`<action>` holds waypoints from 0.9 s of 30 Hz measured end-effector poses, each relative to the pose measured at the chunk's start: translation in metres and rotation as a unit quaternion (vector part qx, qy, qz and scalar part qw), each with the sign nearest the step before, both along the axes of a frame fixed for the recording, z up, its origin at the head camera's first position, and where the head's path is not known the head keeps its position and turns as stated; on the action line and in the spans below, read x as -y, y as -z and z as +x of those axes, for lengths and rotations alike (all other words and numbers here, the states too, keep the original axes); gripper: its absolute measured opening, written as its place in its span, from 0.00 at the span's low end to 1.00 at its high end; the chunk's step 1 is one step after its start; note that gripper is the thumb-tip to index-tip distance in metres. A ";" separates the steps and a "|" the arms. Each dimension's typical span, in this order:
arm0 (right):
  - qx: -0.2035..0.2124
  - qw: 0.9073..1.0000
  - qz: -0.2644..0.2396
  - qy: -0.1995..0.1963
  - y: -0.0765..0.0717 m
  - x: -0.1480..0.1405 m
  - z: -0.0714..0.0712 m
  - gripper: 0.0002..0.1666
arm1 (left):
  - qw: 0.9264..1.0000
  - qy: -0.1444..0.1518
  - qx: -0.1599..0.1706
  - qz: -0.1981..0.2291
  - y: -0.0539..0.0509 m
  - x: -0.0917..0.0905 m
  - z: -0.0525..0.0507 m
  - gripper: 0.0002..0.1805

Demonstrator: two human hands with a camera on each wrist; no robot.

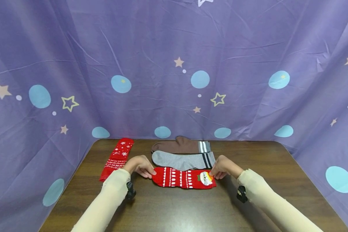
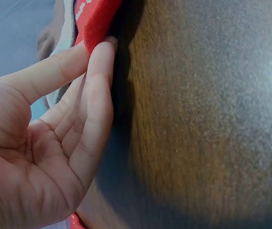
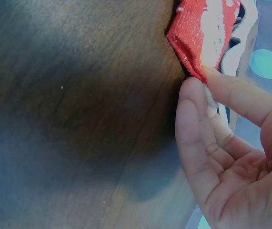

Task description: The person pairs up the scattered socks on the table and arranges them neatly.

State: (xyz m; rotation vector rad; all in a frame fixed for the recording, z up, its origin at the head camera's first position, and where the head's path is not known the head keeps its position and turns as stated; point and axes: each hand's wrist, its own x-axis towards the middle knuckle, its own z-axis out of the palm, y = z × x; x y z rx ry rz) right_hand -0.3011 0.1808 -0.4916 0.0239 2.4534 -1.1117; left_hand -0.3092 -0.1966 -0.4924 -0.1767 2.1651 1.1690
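A red sock [image 1: 183, 178] with white patterns and a cat face near its cuff stretches sideways between both hands. At its rounded toe end, the left hand [image 1: 141, 166] pinches the fabric between thumb and fingers; the left wrist view shows the red tip [image 2: 97, 28] caught there. The cuff corner [image 3: 190, 47] is pinched by the right hand [image 1: 222, 167] at the other end. Just behind lies a grey sock [image 1: 179, 160] with black stripes, and behind that a brown sock [image 1: 177, 146] with a grey-and-white striped cuff.
Another red sock [image 1: 119, 158] with white snowflakes lies slanted at the table's left, beyond the left hand. The dark wooden table [image 1: 179, 212] ends at the back against a purple curtain [image 1: 162, 106] with stars and dots, which also hangs along both sides.
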 end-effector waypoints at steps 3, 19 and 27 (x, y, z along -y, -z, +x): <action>-0.003 1.000 0.010 0.001 0.000 0.001 0.000 0.07 | 1.000 -0.001 -0.001 -0.002 -0.001 -0.001 0.001 0.05; 0.010 0.998 0.062 -0.005 -0.003 0.009 -0.007 0.08 | 1.000 -0.017 -0.005 -0.018 0.000 -0.002 0.000 0.06; 0.012 0.998 0.055 -0.012 -0.002 0.008 -0.005 0.07 | 0.998 -0.017 -0.018 -0.049 -0.003 -0.007 0.001 0.06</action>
